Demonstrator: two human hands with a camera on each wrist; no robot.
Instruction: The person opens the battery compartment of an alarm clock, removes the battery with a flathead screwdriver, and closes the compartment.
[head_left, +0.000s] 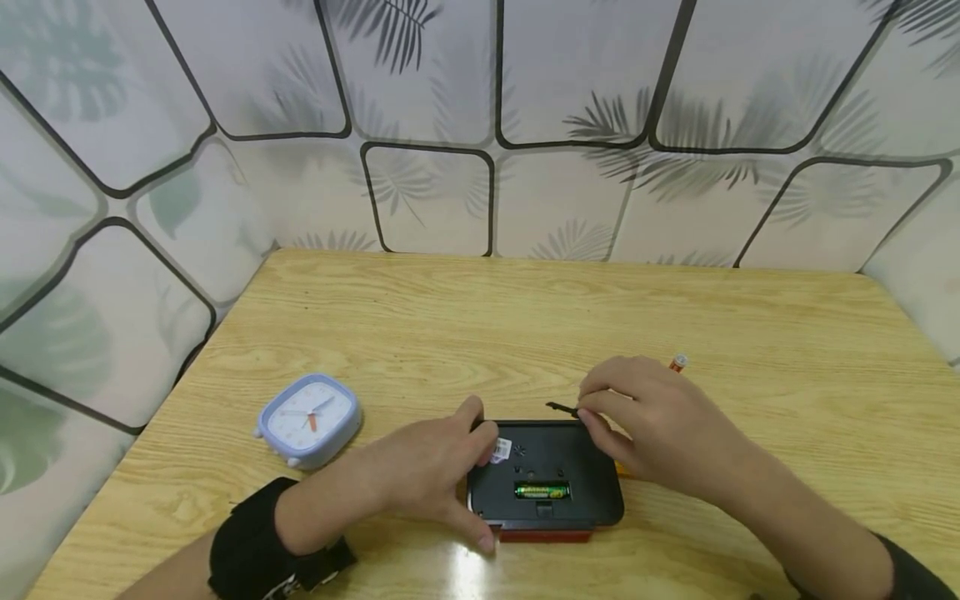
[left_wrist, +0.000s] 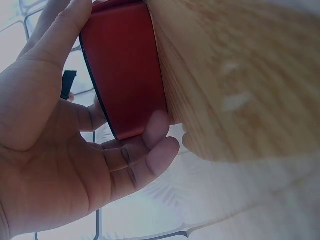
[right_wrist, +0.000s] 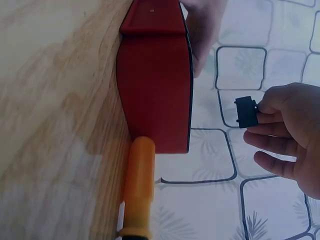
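Observation:
A red box-shaped device with a black back (head_left: 570, 450) lies back side up on the table. In its uncovered battery compartment sits a green battery (head_left: 542, 492). My left hand (head_left: 431, 467) grips the device's left end, thumb at the near edge and fingers round the far side; the left wrist view shows the fingers against its red side (left_wrist: 125, 70). Above the device's far right corner, my right hand (head_left: 637, 417) pinches a small black battery cover (right_wrist: 246, 112) between thumb and fingertips, apart from the device.
A light blue alarm clock (head_left: 311, 421) stands left of my left hand. An orange-handled tool (right_wrist: 139, 175) lies at the device's right end, mostly hidden by my right hand in the head view. Beyond that hand shows the end of a small orange-and-silver cylinder (head_left: 678, 362). A patterned wall (head_left: 555, 200) borders the table.

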